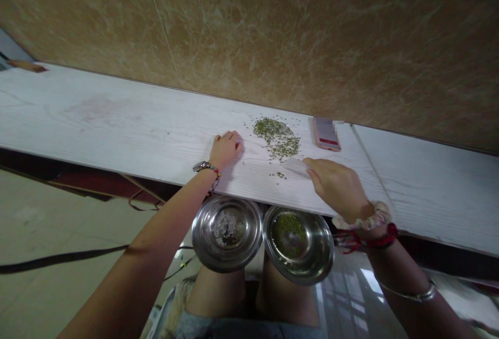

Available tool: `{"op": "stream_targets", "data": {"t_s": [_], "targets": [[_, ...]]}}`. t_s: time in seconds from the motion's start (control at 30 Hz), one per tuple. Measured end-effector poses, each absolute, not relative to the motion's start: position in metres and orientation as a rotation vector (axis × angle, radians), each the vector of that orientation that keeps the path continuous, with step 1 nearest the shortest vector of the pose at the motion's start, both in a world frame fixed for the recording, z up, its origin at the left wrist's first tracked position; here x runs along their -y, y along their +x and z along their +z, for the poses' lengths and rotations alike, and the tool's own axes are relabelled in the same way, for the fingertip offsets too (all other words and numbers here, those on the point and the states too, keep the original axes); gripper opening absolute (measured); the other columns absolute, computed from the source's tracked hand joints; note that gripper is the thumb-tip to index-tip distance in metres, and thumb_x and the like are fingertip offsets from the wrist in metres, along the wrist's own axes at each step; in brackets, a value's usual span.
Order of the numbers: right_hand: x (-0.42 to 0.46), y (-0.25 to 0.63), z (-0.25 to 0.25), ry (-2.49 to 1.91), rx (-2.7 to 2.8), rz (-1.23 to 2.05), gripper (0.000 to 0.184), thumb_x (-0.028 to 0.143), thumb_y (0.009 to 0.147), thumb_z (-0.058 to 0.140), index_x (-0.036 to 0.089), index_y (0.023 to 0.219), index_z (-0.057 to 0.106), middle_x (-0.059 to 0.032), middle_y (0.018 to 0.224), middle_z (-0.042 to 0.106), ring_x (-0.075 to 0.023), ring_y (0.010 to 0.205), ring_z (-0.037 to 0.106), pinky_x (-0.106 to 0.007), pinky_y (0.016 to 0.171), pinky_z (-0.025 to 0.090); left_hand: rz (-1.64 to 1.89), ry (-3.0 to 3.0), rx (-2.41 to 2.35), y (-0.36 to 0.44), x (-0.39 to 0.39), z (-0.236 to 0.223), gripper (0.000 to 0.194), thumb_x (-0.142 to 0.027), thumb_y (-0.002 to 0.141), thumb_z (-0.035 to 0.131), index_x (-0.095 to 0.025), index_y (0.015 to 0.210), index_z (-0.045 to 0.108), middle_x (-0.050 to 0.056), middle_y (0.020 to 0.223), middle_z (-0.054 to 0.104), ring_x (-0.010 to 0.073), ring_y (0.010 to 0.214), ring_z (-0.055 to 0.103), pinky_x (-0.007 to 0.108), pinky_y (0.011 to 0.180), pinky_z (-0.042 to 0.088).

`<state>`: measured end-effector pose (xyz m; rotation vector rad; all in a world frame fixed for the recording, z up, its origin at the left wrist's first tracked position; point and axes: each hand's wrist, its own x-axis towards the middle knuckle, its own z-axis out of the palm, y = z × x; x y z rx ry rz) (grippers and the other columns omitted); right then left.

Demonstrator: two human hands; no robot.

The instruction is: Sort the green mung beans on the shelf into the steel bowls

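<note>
Green mung beans (277, 136) lie spread over the white wood-grain counter (187, 120). My right hand (337, 180) grips a pale, see-through flat piece (294, 166), its far end at the near edge of the beans. A few beans lie apart, just in front of that piece. To the left of the beans, my left hand (226, 150) rests on the counter with fingers curled under; whatever they hold, if anything, is hidden. Below the counter edge, two steel bowls sit on my lap: the left bowl (198, 248) holds white grains (228, 227), the right bowl (319, 256) green beans.
A phone in a pink case (326, 133) lies right of the beans, near the marbled wall (249, 42). A seam (372, 165) crosses the counter at right. A dark strap (62, 260) hangs at lower left. A brown object (29, 65) lies at the far left end.
</note>
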<state>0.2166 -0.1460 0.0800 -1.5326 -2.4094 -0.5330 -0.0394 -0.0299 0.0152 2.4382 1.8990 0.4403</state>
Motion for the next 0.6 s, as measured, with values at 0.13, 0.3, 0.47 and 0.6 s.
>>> {"op": "stream_targets", "data": {"t_s": [0.13, 0.3, 0.47, 0.6], "targets": [[0.153, 0.217, 0.083, -1.541, 2.408, -0.54, 0.027, 0.017, 0.089, 0.043, 0.018, 0.101, 0.067, -0.0068, 0.086, 0.073, -0.0183, 0.073, 0.063, -0.028, 0.065, 0.045, 0.444, 2.442, -1.896, -0.039, 0.03, 0.016, 0.033, -0.02, 0.092, 0.039, -0.016, 0.119, 0.057, 0.013, 0.132, 0.058, 0.0249, 0.121, 0.053, 0.04, 0.102, 0.038], [0.156, 0.219, 0.087, -1.591, 2.445, -0.604, 0.024, 0.015, 0.087, 0.044, 0.019, 0.092, 0.067, -0.0056, 0.082, 0.072, -0.0176, 0.068, 0.062, -0.028, 0.061, 0.042, 0.429, 2.418, -1.899, -0.038, 0.031, 0.019, 0.035, -0.019, 0.092, 0.039, -0.013, 0.122, 0.056, 0.015, 0.132, 0.057, 0.0256, 0.122, 0.052, 0.041, 0.104, 0.036], [0.157, 0.219, 0.088, -1.618, 2.412, -0.635, 0.025, 0.016, 0.088, 0.043, 0.018, 0.094, 0.067, -0.0059, 0.081, 0.072, -0.018, 0.068, 0.062, -0.028, 0.061, 0.041, 0.435, 2.398, -1.879, -0.038, 0.031, 0.019, 0.038, -0.018, 0.091, 0.038, -0.011, 0.123, 0.056, 0.016, 0.134, 0.055, 0.0266, 0.123, 0.051, 0.043, 0.104, 0.035], [0.159, 0.22, 0.083, -1.561, 2.423, -0.627, 0.026, 0.015, 0.088, 0.042, 0.017, 0.097, 0.067, -0.0062, 0.081, 0.072, -0.0176, 0.068, 0.061, -0.028, 0.064, 0.041, 0.451, 2.411, -1.871, -0.038, 0.031, 0.018, 0.039, -0.019, 0.09, 0.037, -0.011, 0.124, 0.056, 0.016, 0.134, 0.056, 0.0271, 0.121, 0.052, 0.044, 0.103, 0.036]]}}
